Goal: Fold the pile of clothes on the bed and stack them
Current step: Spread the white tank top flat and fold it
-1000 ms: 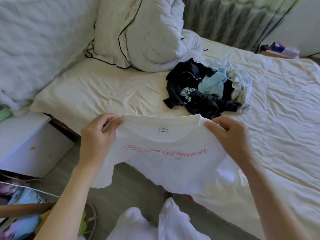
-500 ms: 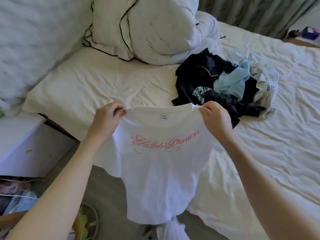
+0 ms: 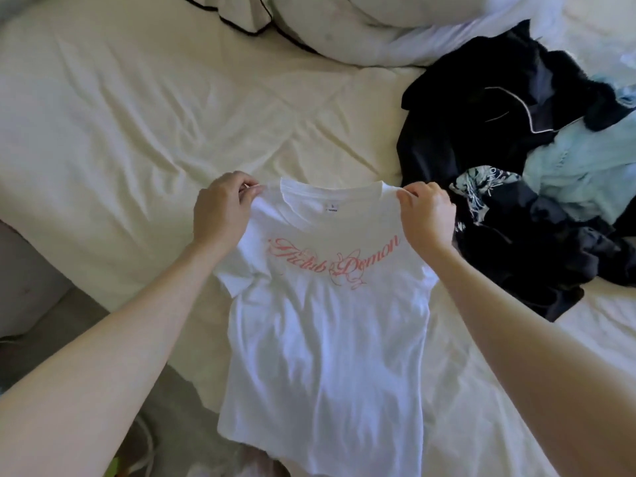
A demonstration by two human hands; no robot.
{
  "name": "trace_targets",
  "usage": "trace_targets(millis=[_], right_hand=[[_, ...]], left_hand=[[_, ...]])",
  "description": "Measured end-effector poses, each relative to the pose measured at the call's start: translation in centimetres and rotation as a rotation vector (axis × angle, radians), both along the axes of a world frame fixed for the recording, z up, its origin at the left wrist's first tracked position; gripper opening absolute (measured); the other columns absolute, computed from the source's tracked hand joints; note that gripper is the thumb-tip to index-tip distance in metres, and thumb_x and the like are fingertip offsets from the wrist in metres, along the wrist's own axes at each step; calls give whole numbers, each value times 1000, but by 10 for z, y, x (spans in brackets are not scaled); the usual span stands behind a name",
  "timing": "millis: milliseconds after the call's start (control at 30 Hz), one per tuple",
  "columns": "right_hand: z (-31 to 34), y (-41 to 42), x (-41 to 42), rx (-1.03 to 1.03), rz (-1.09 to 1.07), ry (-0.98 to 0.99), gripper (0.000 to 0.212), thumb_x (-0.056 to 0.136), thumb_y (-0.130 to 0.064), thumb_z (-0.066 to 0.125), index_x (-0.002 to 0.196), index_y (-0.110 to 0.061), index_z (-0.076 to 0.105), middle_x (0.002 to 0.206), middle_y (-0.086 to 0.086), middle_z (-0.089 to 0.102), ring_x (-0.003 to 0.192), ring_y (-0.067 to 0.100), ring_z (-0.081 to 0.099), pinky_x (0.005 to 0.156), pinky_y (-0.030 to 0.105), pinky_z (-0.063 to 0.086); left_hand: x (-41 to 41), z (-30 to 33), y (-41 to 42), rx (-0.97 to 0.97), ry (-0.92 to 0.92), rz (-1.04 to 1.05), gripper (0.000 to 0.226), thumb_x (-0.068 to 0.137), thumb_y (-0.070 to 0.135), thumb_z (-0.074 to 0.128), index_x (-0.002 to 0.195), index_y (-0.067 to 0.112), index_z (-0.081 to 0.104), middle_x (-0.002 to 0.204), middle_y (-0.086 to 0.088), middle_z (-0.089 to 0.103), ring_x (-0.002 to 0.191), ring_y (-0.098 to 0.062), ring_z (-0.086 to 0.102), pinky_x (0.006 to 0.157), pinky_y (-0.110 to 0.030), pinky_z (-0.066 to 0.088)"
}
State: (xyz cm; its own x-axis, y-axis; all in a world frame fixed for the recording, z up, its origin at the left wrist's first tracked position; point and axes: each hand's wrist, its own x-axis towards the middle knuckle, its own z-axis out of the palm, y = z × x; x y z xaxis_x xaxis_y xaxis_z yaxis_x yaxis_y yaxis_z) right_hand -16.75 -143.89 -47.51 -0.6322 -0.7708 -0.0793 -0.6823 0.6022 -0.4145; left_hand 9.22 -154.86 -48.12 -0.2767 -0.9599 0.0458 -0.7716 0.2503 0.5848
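Two hands hold one garment: the left hand (image 3: 220,210) pinches the left shoulder seam of a white cotton T-shirt with pink script lettering (image 3: 327,325), and the right hand (image 3: 426,215) pinches the right shoulder seam, each grip closed on a small fold of cloth beside the collar. From those two grips the shirt hangs downward and toward the person, print side facing them, its long axis running from collar to hem. The upper part is over the cream, wrinkled bed sheet (image 3: 165,132), while the hem hangs past the mattress edge above the floor. Laying it flat would, I judge, mean carrying it forward, away from the body, onto the bare sheet ahead of the left hand; both hands sit equally near the shirt.

One loose pile of unfolded clothes (image 3: 516,187) lies on the bed just beyond the right hand, nearly touching it. I count at least three pieces there: a dark navy one with pale piping, a light blue one, and a patterned one. No folded stack is visible. One white duvet (image 3: 378,25) lies bunched at the head.
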Motion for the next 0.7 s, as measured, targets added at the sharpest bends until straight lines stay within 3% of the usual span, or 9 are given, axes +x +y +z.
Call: trace_targets(millis=[133, 233, 333, 433, 533, 600, 700], right_hand=[[-25, -2, 10, -45, -66, 60, 39, 92, -12, 47, 131, -10, 49, 130, 12, 48, 120, 31, 40, 101, 39, 26], [-36, 17, 44, -44, 86, 101, 46, 92, -16, 50, 137, -6, 42, 140, 17, 42, 128, 34, 39, 109, 44, 26], [-50, 34, 92, 91, 256, -13, 49, 96, -26, 45, 142, -11, 37, 150, 13, 32, 139, 31, 26, 115, 50, 15], [-67, 40, 132, 242, 431, -58, 55, 99, -37, 36, 149, -21, 20, 158, 4, 10, 146, 23, 5, 115, 45, -2], [-77, 38, 160, 294, 549, -57, 58, 98, -43, 34, 149, -23, 16, 159, 2, -1, 146, 22, -2, 114, 49, -4], [-78, 35, 172, 307, 579, -71, 58, 97, -44, 36, 148, -23, 20, 159, 2, -3, 145, 22, -4, 113, 52, -4], [-77, 30, 184, 276, 552, -75, 59, 96, -44, 38, 148, -23, 20, 158, 3, -2, 145, 22, -4, 113, 52, -5]], left_hand=[[-1, -28, -16, 196, -3, -48, 36, 92, 23, 57, 126, 10, 55, 121, -13, 59, 112, -31, 54, 95, -44, 42], [23, -40, -12, 287, -79, -39, 42, 94, 26, 52, 132, 9, 48, 129, -15, 54, 119, -32, 49, 99, -46, 39], [51, -45, -8, 337, -108, 22, 38, 92, 28, 56, 121, 4, 56, 115, -15, 60, 106, -31, 55, 91, -39, 43], [71, -47, -5, 481, -8, 138, 28, 88, 27, 64, 107, 7, 61, 91, 1, 61, 84, -16, 55, 67, -18, 39], [86, -50, -6, 555, 113, 179, 10, 85, 19, 66, 87, 10, 62, 71, 6, 57, 62, -5, 53, 50, -6, 37], [94, -44, -13, 499, 207, 258, 8, 85, 17, 66, 82, 13, 60, 69, 4, 55, 59, -1, 49, 50, -6, 36], [103, -36, -23, 471, 421, 448, 12, 85, 17, 67, 75, 20, 60, 72, 3, 57, 67, -6, 52, 66, -16, 44]])
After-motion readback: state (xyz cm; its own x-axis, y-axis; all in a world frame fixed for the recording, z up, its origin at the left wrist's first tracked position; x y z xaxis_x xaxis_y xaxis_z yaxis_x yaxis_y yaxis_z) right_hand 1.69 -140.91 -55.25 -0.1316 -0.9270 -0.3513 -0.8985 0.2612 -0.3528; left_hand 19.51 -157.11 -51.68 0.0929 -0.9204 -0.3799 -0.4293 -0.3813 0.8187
